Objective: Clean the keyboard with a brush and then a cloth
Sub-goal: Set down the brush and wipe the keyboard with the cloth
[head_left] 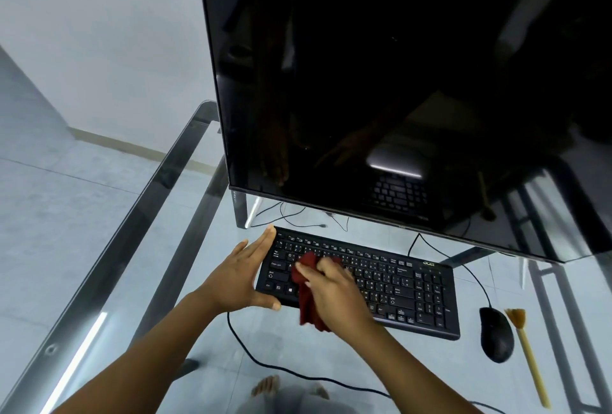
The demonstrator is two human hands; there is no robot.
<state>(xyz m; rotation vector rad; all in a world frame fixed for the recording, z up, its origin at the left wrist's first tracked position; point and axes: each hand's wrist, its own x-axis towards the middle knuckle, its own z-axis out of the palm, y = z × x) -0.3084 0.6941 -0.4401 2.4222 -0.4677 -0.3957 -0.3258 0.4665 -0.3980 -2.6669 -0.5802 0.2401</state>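
Note:
A black keyboard [390, 281] lies on the glass desk in front of the monitor. My left hand [240, 276] grips its left end, fingers along the far corner and thumb under the near edge. My right hand [334, 294] presses a dark red cloth [308, 297] onto the left half of the keys; part of the cloth hangs over the keyboard's near edge. A brush [526, 350] with a yellow handle and tan bristles lies on the desk right of the mouse, untouched.
A large dark monitor [397, 82] stands just behind the keyboard. A black mouse [495, 334] sits right of the keyboard, its cable running back. The keyboard cable [265, 364] loops toward me. The glass desk [165, 248] has a metal frame at its left edge.

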